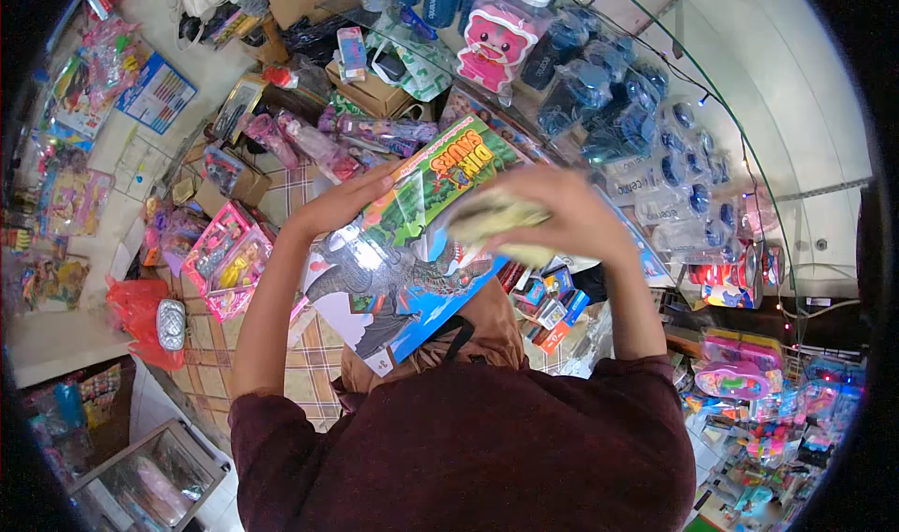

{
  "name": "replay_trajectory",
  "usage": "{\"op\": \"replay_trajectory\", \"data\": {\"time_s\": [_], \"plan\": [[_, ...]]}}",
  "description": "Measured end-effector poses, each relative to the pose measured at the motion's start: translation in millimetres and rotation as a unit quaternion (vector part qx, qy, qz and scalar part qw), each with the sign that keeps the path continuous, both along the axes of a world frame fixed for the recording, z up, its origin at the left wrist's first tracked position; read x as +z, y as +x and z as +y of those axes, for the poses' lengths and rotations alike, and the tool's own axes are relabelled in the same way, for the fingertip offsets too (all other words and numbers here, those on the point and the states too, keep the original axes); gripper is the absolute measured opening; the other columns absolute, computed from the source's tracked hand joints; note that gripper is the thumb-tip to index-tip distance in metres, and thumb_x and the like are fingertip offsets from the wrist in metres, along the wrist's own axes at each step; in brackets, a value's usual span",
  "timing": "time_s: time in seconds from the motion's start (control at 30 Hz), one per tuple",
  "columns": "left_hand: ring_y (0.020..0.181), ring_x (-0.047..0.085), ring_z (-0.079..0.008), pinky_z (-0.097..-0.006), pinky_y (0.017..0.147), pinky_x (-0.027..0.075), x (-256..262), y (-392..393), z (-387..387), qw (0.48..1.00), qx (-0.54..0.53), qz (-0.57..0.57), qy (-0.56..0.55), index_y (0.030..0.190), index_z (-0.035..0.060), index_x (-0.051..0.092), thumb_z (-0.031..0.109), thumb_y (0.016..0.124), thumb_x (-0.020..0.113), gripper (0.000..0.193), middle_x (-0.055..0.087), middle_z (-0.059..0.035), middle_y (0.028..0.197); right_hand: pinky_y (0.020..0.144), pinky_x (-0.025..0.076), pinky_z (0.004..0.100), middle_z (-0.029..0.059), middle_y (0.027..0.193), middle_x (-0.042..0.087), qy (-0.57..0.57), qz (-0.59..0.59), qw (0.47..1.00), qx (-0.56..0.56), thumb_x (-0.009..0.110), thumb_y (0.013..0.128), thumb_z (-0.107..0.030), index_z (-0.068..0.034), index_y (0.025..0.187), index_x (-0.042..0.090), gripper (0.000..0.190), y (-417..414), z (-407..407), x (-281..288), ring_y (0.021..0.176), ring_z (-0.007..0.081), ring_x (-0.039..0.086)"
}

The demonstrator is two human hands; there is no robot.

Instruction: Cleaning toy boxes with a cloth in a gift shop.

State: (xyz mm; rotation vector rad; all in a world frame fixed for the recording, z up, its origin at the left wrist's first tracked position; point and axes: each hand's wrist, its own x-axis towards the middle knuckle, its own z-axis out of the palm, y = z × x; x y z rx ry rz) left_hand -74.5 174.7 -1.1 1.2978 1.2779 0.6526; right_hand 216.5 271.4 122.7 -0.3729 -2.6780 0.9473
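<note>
A large flat dinosaur toy box (393, 279), green and blue with shiny wrap, lies tilted before my chest. My left hand (358, 198) rests on its upper left edge, fingers stretched along the rim. Over the right part of the box face, my right hand (555, 212) is closed around a pale yellow cloth (499, 223), blurred by motion. The cloth covers part of the printed picture. Whether the cloth presses on the box cannot be told. The underside of the box is hidden.
Left of the box stands a pink doll box (232, 261) beside a red plastic bag (140, 321). Wrapped dolls (316, 142) lie beyond. Bottles (611, 103) in plastic fill the shelf at right, under a curved glass edge (730, 110). Small boxes (551, 304) lie near my right arm.
</note>
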Motion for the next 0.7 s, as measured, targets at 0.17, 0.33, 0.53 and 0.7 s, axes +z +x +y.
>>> {"op": "replay_trajectory", "data": {"time_s": [0.17, 0.33, 0.53, 0.7], "plan": [[0.143, 0.021, -0.0225, -0.0323, 0.116, 0.015, 0, 4, 4, 1.000, -0.003, -0.014, 0.011, 0.146, 0.0050, 0.031, 0.039, 0.101, 0.039, 0.057, 0.027, -0.0123, 0.154, 0.074, 0.049, 0.0425, 0.0126, 0.093, 0.065, 0.047, -0.133, 0.980, 0.137, 0.071, 0.079, -0.028, -0.012, 0.111, 0.062, 0.037, -45, -23, -30, 0.087, 0.0327, 0.063], [0.137, 0.033, -0.0214, -0.0310, 0.113, 0.020, 11, 6, -12, 0.999, 0.049, -0.001, 0.019, 0.143, -0.0010, 0.036, 0.043, 0.100, 0.040, 0.062, 0.037, -0.0128, 0.148, 0.070, 0.049, 0.0463, 0.0154, 0.088, 0.065, 0.069, -0.067, 0.992, 0.075, 0.068, 0.080, -0.031, -0.011, 0.114, 0.060, 0.040, -54, 35, -50, 0.080, 0.0363, 0.063], [0.139, 0.029, -0.0215, -0.0312, 0.114, 0.018, 19, 11, -5, 0.999, 0.028, -0.024, 0.002, 0.143, -0.0002, 0.035, 0.036, 0.101, 0.038, 0.056, 0.035, -0.0106, 0.150, 0.070, 0.050, 0.0455, 0.0150, 0.086, 0.066, 0.220, -0.038, 0.971, -0.082, 0.068, 0.079, -0.033, -0.014, 0.115, 0.060, 0.042, -42, 113, -49, 0.080, 0.0349, 0.064], [0.141, 0.026, -0.0230, -0.0328, 0.114, 0.016, 6, 5, -4, 0.999, 0.025, -0.009, 0.029, 0.143, 0.0031, 0.037, 0.033, 0.101, 0.038, 0.052, 0.034, -0.0092, 0.151, 0.072, 0.051, 0.0436, 0.0162, 0.089, 0.067, 0.260, -0.082, 0.950, -0.153, 0.069, 0.077, -0.036, -0.014, 0.118, 0.061, 0.048, -34, 119, -25, 0.082, 0.0344, 0.065]]}}
